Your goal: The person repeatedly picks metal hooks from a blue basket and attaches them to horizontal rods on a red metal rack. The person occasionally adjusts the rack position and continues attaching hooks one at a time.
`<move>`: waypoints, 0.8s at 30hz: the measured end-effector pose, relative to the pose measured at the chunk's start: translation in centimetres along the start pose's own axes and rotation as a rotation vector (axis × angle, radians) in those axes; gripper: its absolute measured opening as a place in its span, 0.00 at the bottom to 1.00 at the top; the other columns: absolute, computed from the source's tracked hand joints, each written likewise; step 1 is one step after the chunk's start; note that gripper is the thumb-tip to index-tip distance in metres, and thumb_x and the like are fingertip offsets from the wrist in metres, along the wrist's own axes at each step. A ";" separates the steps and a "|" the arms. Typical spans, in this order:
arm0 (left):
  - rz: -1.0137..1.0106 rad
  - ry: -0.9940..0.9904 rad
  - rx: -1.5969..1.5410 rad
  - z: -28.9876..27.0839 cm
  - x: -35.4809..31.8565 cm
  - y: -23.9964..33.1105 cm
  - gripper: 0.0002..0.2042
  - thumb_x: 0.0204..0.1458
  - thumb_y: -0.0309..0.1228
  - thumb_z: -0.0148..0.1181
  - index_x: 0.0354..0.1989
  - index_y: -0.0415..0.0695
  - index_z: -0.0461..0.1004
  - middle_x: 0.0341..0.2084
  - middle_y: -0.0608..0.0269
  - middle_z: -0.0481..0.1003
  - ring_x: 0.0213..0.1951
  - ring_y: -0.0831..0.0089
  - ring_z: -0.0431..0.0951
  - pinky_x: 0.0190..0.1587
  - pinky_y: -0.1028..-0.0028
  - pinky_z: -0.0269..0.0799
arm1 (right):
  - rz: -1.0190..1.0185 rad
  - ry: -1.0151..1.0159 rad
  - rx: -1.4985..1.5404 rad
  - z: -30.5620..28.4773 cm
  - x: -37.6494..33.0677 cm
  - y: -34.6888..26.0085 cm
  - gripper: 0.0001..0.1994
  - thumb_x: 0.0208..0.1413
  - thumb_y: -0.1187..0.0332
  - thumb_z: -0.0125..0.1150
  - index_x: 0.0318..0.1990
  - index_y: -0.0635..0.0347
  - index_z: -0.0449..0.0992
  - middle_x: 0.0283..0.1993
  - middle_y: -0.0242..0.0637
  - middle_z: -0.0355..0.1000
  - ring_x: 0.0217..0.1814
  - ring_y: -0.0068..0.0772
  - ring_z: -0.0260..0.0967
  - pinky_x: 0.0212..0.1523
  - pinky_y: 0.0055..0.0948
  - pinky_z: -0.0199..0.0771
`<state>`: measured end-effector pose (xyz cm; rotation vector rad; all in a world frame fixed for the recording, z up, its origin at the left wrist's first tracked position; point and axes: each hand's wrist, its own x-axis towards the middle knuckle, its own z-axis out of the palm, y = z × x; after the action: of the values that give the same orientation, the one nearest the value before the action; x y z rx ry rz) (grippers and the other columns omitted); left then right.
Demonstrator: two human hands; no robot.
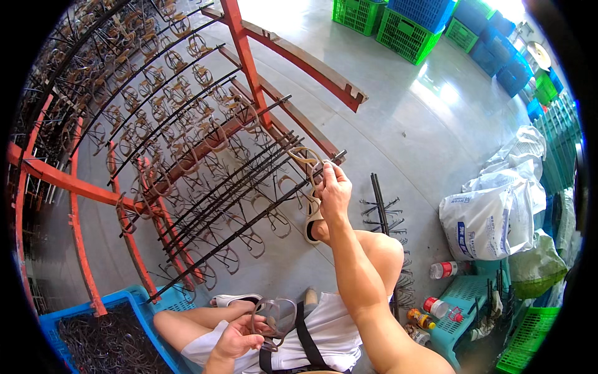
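Note:
My right hand [334,190] reaches out to the end of a long black rod [237,234] on the rack. Its fingers are closed on a brown loop-shaped frame [305,156] beside that rod's tip. Low in front of my lap, my left hand [240,336] grips a dark, see-through loop-shaped frame [288,316]. Similar looped pieces [252,243] hang from hooks along the rod, and what exactly they are I cannot tell. Several more black rods lie side by side just behind it.
A red metal rack [249,68] full of hanging loops stands left. The blue crate [134,296] holds dark pieces. To the right are a hooked black rod [380,206], a white sack [476,224], a teal plastic stool [458,311] and bottles [436,306]. Green crates [408,37] stand far off.

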<state>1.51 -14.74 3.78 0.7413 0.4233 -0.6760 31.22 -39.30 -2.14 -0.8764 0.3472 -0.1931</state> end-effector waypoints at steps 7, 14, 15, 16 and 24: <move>-0.044 0.031 -0.010 -0.7 0.2 -1.2 0.15 0.48 0.17 0.55 0.46 0.37 0.69 0.31 0.59 0.74 0.23 0.77 0.71 0.21 0.81 0.64 | -0.033 -0.067 -0.137 -0.1 -0.6 0.5 0.08 0.57 0.68 0.54 0.39 0.63 0.74 0.18 0.22 0.61 0.12 0.09 0.48 0.11 0.14 0.43; 0.013 0.113 0.054 0.2 0.6 -1.1 0.15 0.46 0.16 0.53 0.45 0.37 0.65 0.38 0.50 0.74 0.22 0.78 0.70 0.23 0.81 0.64 | -0.076 -0.207 -0.343 -0.9 -0.5 0.3 0.09 0.56 0.68 0.56 0.41 0.62 0.75 0.21 0.21 0.64 0.16 0.09 0.50 0.14 0.14 0.48; 0.025 0.120 0.054 0.1 0.6 -1.1 0.16 0.47 0.16 0.53 0.45 0.38 0.64 0.38 0.48 0.73 0.22 0.78 0.70 0.23 0.81 0.64 | -0.088 -0.217 -0.355 -1.1 -0.3 0.2 0.09 0.56 0.68 0.56 0.41 0.62 0.75 0.21 0.22 0.64 0.16 0.09 0.51 0.14 0.14 0.49; 0.024 0.128 0.071 0.1 0.6 -1.0 0.15 0.47 0.17 0.52 0.45 0.38 0.64 0.39 0.47 0.73 0.23 0.77 0.70 0.23 0.81 0.64 | -0.101 -0.226 -0.367 -1.2 -0.2 0.2 0.09 0.56 0.68 0.56 0.41 0.62 0.75 0.21 0.22 0.64 0.16 0.09 0.51 0.14 0.14 0.49; 0.062 0.136 0.031 -0.3 0.6 -1.3 0.11 0.54 0.24 0.46 0.44 0.37 0.66 0.39 0.46 0.74 0.23 0.74 0.73 0.23 0.79 0.66 | -0.197 -0.225 -0.458 -1.1 0.1 0.2 0.09 0.56 0.68 0.55 0.41 0.61 0.75 0.20 0.24 0.64 0.15 0.11 0.55 0.13 0.13 0.54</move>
<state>1.02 -15.45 2.62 0.8295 0.5127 -0.5766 30.93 -40.04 -2.96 -1.3735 0.0913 -0.1976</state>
